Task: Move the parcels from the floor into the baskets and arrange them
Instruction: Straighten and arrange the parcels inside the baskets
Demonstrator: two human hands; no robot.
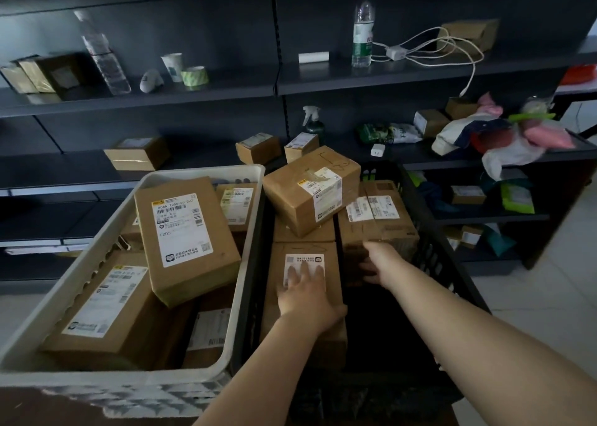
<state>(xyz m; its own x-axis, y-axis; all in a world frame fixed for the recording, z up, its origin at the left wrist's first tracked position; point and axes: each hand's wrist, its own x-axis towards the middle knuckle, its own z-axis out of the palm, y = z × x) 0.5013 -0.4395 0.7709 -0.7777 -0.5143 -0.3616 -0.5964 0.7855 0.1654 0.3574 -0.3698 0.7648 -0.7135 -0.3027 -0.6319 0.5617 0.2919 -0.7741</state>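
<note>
We see brown labelled parcels heaped in the white basket (248, 232); beside it, the black basket (429, 241) holds four more, one parcel (311, 188) tilted atop them.

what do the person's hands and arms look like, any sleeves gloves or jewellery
Both arms are bare as far up as the head view shows; no sleeve edge is visible. The left hand and right hand wear no gloves. No watch, bracelet or ring shows on either wrist or the visible fingers. The right hand's fingers are mostly hidden, so rings there cannot be ruled out.
</note>
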